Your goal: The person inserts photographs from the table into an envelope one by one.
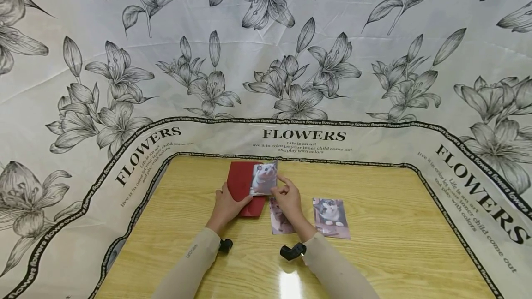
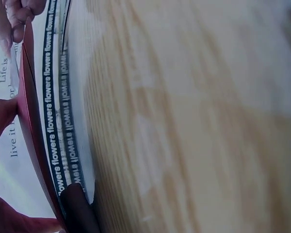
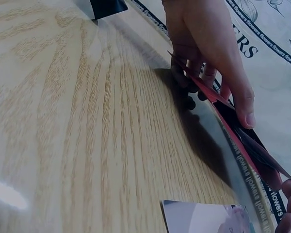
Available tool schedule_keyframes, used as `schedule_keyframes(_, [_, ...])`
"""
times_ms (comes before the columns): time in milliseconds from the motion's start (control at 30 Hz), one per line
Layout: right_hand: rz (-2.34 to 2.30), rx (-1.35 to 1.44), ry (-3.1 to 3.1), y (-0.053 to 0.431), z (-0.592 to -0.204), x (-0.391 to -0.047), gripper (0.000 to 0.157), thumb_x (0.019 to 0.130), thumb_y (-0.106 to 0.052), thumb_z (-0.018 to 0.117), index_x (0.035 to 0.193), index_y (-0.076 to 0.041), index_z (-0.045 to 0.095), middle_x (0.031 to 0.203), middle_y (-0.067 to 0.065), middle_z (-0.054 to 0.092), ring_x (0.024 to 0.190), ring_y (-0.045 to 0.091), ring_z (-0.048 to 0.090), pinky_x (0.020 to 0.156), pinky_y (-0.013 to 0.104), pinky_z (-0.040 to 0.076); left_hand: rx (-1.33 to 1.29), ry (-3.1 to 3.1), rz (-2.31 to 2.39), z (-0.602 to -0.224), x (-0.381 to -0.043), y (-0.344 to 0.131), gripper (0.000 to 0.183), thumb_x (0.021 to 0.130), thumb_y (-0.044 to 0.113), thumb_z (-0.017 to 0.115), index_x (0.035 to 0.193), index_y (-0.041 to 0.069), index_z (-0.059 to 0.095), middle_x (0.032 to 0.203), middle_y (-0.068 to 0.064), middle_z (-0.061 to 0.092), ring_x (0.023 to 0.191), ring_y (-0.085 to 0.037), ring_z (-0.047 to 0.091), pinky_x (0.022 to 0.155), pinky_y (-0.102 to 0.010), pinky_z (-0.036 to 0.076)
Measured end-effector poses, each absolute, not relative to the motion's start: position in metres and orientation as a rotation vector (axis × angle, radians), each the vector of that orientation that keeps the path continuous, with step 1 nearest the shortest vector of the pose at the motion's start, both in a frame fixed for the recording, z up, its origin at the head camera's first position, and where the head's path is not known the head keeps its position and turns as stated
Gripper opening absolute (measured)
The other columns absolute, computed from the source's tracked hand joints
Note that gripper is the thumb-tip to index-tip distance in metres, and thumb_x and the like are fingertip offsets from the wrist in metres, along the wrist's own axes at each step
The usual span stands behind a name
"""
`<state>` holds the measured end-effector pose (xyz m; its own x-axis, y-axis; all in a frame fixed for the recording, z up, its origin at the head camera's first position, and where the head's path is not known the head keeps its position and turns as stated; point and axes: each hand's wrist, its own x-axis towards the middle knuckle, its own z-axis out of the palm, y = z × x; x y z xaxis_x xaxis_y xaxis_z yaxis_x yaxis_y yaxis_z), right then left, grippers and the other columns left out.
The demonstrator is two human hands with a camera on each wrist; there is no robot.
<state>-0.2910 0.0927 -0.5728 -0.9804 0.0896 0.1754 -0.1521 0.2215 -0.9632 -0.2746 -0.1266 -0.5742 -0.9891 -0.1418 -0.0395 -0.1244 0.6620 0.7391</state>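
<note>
My left hand [image 1: 225, 207] grips a red paper envelope [image 1: 239, 182] above the table, thumb on the near face and fingers behind it. A small photo card [image 1: 265, 178] with a pale furry animal on it lies across the envelope's right part. The thumb and fingers of my right hand [image 1: 289, 201] pinch that card by its right edge. In the right wrist view, the envelope [image 3: 203, 87] stands tilted, its sides parted, with the card [image 3: 264, 153] at the gap. How far the card reaches inside, I cannot tell.
A second photo card [image 1: 279, 219] rests on the table, partly hidden under my right forearm. To its right lies a third card [image 1: 332, 220] with a cat on it. A white flower-print cloth [image 1: 303, 140] borders the wooden table [image 1: 395, 243] and rises behind it.
</note>
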Motion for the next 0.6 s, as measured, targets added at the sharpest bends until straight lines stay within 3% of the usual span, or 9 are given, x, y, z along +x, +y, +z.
schedule_keyframes(133, [1.839, 0.042, -2.336, 0.089, -0.572, -0.293, 0.050, 0.099, -0.005, 0.077, 0.147, -0.001, 0.063, 0.085, 0.023, 0.075, 0.060, 0.010, 0.061, 0.052, 0.020, 0.047, 0.229, -2.844, -1.262, -0.575, -0.275, -0.127, 0.118, 0.090, 0.061, 0.081, 0.166, -0.005, 0.021, 0.145, -0.036, 0.040, 0.122, -0.046, 0.059, 0.102, -0.059, 0.053])
schedule_keyframes(300, [1.818, 0.032, -2.384, 0.084, -0.572, -0.294, 0.049, 0.101, -0.011, 0.077, 0.147, -0.002, 0.063, 0.091, 0.023, 0.076, 0.063, 0.007, 0.059, 0.055, 0.022, 0.045, 0.224, -2.837, -1.266, -0.576, -0.276, -0.128, 0.117, 0.090, 0.059, 0.082, 0.166, -0.005, 0.021, 0.144, -0.035, 0.041, 0.121, -0.046, 0.060, 0.102, -0.059, 0.053])
schedule_keyframes(600, [1.779, 0.065, -2.417, 0.078, -0.570, -0.296, 0.047, 0.101, -0.009, 0.075, 0.146, -0.002, 0.064, 0.089, 0.012, 0.076, 0.062, 0.007, 0.060, 0.054, 0.022, 0.047, 0.233, -2.826, -1.286, -0.577, -0.277, -0.127, 0.116, 0.089, 0.058, 0.083, 0.166, -0.004, 0.022, 0.142, -0.034, 0.043, 0.119, -0.045, 0.060, 0.101, -0.059, 0.053])
